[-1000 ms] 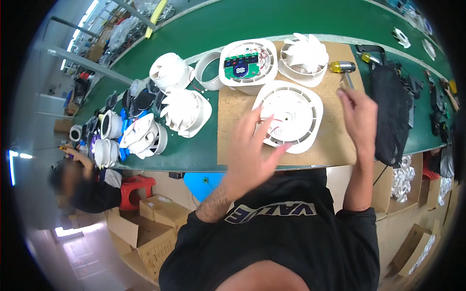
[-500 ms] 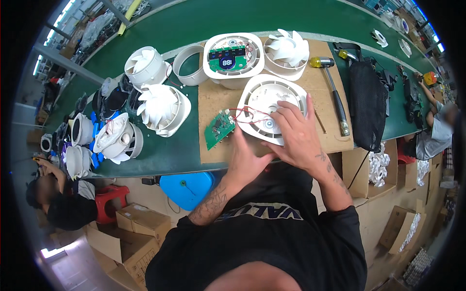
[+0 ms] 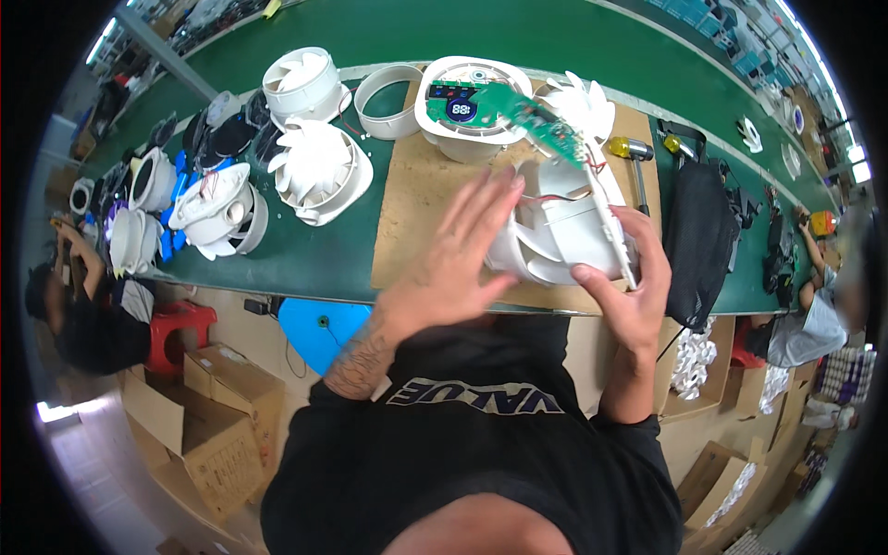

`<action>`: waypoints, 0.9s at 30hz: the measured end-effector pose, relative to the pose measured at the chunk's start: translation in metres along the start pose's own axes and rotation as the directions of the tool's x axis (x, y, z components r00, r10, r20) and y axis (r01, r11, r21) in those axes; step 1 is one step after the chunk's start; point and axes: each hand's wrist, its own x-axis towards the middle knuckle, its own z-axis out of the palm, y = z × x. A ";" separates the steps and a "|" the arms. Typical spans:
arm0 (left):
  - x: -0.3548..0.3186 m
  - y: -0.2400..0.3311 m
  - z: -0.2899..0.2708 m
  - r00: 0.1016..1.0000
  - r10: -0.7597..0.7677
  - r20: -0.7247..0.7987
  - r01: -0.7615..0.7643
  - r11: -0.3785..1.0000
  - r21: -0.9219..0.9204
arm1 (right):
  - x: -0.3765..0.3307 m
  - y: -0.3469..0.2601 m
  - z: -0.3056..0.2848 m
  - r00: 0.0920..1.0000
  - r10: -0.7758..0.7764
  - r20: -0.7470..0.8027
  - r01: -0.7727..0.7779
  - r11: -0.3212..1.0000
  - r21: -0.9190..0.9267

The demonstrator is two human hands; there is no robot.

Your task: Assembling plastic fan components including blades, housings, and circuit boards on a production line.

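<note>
A white fan housing [image 3: 566,231] is tipped on its side above the cardboard sheet, its blades facing left. My right hand [image 3: 634,277] grips its flat rim, thumb on the near side and fingers round the right edge. From that rim a green circuit board [image 3: 546,129] hangs out on thin red wires toward the far side. My left hand [image 3: 453,259] is beside the blades, fingers stretched and somewhat blurred; whether it touches the housing I cannot tell. Just beyond stands another fan unit [image 3: 476,139] with a lit display, partly covered by the loose board.
Cardboard [image 3: 402,213] covers part of the green bench. White fan assemblies [image 3: 319,176] and a white ring [image 3: 388,102] stand to the left. A yellow-handled hammer [image 3: 631,148] and a black bag [image 3: 696,240] lie on the right. Co-workers sit at both sides.
The housing has been lifted from lying flat and turned onto its side. The circuit board swung from its left to its far side. My right hand moved to the rim; the left opened.
</note>
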 end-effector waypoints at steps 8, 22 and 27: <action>-0.012 0.051 -0.018 0.994 -0.071 -0.088 0.053 0.980 -0.192 | 0.017 -0.016 -0.038 0.949 0.297 0.102 -0.311 0.845 0.434; 0.127 0.035 -0.045 0.888 0.304 -0.344 -0.324 0.946 0.000 | 0.114 -0.028 -0.014 0.993 0.089 -0.074 0.017 0.519 0.854; 0.199 -0.013 -0.087 0.930 0.181 -0.321 -0.231 0.965 -0.125 | 0.222 -0.030 0.020 0.999 0.023 0.039 -0.045 0.625 0.779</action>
